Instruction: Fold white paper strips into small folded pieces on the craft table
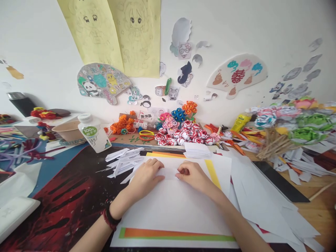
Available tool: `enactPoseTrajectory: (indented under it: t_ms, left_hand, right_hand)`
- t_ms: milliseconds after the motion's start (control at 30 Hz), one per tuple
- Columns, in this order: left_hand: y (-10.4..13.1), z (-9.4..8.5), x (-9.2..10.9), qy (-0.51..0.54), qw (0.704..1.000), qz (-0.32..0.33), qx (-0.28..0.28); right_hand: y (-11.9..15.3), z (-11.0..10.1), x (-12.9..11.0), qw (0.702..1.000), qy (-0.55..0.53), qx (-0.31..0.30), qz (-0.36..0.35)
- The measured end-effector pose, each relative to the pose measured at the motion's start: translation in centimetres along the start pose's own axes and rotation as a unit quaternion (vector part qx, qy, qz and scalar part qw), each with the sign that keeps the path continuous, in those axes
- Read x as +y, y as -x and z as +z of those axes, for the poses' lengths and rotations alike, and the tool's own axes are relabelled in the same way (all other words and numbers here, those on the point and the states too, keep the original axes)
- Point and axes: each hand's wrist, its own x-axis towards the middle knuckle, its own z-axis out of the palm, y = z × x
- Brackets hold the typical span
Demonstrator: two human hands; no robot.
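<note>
A small strip of white paper (170, 173) lies between my two hands, low over a large white sheet (181, 206). My left hand (146, 175) pinches its left end between thumb and fingers. At the other end, the curled fingers of my right hand (194, 177) are closed on it. Under the white sheet, edges of orange paper (157, 232) and green paper (194, 238) stick out at the front. Folded white paper strips (127, 161) are heaped beyond my left hand. A small stack of white paper (197, 150) sits beyond my right hand.
A white bottle (94, 134) stands at the back left. Red-and-white paper flowers (183, 134) are piled along the wall. Loose white sheets (262, 199) and a bundle of brown sticks (275, 143) lie to the right. A white box (18, 217) is at the left edge.
</note>
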Motion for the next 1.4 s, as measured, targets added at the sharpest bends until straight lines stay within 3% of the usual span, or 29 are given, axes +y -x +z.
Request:
enactPoseTrajectory:
  t_ms: [233, 400, 733, 1100, 1400]
  left_hand:
    - [-0.4, 1.2, -0.4, 0.058, 0.997, -0.035, 0.024]
    - [-0.5, 1.5, -0.7, 0.084, 0.994, -0.047, 0.046]
    - [-1.0, 0.6, -0.9, 0.174, 0.982, -0.078, 0.003]
    - [-1.0, 1.1, -1.2, 0.124, 0.991, -0.021, 0.053]
    - [-0.2, 1.6, -0.8, 0.012, 0.996, 0.039, 0.08]
  right_hand:
    - [-0.1, 0.4, -0.1, 0.999, -0.032, 0.002, 0.009]
    - [-0.3, 1.2, -0.4, 0.999, 0.026, 0.017, -0.013]
    - [-0.9, 1.0, 0.1, 0.999, 0.03, 0.01, -0.034]
    - [-0.5, 1.2, -0.1, 0.991, 0.056, 0.037, -0.119]
    - [-0.1, 1.2, 0.1, 0.953, 0.193, 0.075, -0.219]
